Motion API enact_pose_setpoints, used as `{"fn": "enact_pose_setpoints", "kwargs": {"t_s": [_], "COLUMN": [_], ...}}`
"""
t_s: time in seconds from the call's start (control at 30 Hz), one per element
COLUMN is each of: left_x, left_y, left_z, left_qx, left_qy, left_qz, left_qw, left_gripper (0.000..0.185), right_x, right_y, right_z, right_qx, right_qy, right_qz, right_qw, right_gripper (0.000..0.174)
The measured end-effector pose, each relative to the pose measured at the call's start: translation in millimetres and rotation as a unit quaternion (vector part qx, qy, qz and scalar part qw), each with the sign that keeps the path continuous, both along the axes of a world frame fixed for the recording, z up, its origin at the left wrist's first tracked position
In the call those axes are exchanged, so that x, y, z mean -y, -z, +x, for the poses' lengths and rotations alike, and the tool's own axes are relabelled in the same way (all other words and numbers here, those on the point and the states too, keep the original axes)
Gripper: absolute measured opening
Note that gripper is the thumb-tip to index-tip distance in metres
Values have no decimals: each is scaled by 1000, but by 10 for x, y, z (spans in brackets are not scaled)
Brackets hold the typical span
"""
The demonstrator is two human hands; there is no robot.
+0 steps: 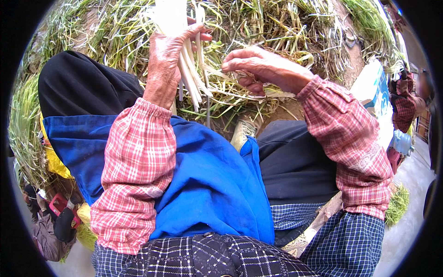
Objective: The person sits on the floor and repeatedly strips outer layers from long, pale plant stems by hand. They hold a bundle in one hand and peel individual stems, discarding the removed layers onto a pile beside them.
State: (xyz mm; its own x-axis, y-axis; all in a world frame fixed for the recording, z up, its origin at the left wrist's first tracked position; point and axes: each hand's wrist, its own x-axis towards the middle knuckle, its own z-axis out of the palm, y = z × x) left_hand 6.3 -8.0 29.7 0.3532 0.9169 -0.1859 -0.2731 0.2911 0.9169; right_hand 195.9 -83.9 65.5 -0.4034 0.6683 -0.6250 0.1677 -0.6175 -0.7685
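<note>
My left hand (169,52) is closed round a bunch of long pale plant stalks (189,71), whose cut-looking ends point down towards my lap. The upper part of the bunch is washed out by glare. To its right, my right hand (247,65) is half curled, its thumb and forefinger pinched at a thin yellowish leaf (216,72) that runs towards the bunch. More loose leaves lie close beneath its fingers. A blue apron (214,173) covers my lap, below both hands.
Heaps of green and straw-coloured stalks (277,31) cover the ground ahead. A white and blue box (372,83) stands at the right, near a clear blue plastic container (402,142). Other people sit at the far left and right edges. A red plastic stool (59,204) is at lower left.
</note>
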Motion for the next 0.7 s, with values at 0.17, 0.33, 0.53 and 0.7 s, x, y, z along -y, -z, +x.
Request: {"fn": "enact_pose_setpoints", "kwargs": {"t_s": [0.17,0.33,0.53,0.7], "left_x": [-76,-96,-93,-54], "left_y": [-79,-115,-160,-198], "left_z": [109,17,57,81], "left_qx": [-13,50,126,158], "left_qy": [-11,-15,-27,-20], "left_qz": [18,44,19,-8], "left_qw": [1000,998,992,987], "left_gripper": [25,27,28,34], "right_x": [-31,-47,-42,-126], "right_y": [130,110,147,82], "right_z": [-100,-127,-76,-146], "right_qx": [138,216,39,-41], "right_qy": [-71,0,87,84], "right_qz": [154,244,146,134], "right_qw": [976,945,985,987], "right_gripper": [37,32,34,35]}}
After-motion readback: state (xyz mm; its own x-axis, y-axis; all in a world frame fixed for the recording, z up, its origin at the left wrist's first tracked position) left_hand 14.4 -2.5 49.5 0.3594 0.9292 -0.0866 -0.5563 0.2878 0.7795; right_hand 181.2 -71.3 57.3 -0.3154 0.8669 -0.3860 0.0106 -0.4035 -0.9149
